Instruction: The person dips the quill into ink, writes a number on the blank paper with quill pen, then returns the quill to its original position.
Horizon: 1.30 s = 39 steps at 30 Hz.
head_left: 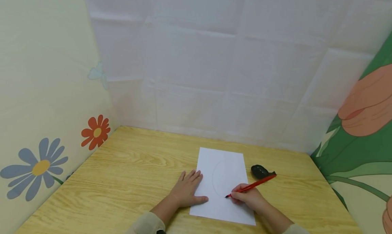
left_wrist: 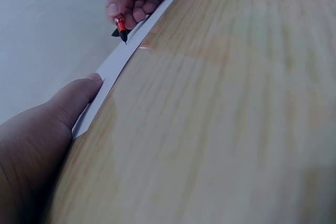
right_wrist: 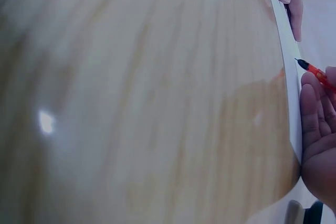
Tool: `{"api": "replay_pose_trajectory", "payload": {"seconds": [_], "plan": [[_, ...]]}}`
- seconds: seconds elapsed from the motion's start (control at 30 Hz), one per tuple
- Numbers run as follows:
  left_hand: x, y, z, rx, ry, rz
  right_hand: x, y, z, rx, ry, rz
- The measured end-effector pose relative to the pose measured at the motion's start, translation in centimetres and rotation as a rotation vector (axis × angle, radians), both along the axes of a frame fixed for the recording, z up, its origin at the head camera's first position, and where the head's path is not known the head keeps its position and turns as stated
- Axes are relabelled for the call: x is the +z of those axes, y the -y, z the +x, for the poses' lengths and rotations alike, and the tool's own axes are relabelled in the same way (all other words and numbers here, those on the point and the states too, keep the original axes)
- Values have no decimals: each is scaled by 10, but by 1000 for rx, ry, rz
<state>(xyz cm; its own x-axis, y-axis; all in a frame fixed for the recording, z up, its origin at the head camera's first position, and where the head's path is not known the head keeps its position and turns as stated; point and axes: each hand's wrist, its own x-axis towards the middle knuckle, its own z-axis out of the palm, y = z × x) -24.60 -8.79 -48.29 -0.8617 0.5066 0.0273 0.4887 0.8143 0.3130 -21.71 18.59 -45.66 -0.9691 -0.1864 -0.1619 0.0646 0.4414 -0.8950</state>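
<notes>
A white sheet of paper [head_left: 222,155] lies on the wooden table, with a thin curved line like the left side of an oval drawn on it. My right hand [head_left: 249,198] pinches a red pen [head_left: 255,184] near its black tip, which meets the paper at the lower end of the curve. In the right wrist view the pen [right_wrist: 317,74] points toward the sheet [right_wrist: 292,103]. My left hand [head_left: 186,189] rests flat with spread fingers on the paper's left edge. Its thumb [left_wrist: 79,95] lies along the sheet in the left wrist view.
A glossy black rounded object [head_left: 259,171] sits on the table right of the paper, partly behind the pen's rear end. The wood-grain table [head_left: 137,169] meets a white cloth backdrop [head_left: 196,74] at the back. Flower-printed panels [head_left: 39,91] stand at both sides.
</notes>
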Motion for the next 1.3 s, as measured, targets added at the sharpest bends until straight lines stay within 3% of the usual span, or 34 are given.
{"api": "replay_pose_trajectory", "payload": {"seconds": [0.87,1.3], "plan": [[-4,0,-1,-3,4,14,0,-10,-1,-6,25,52],[-3,0,-1,-1,3,9,0,-14,-1,-18,39,28]]}}
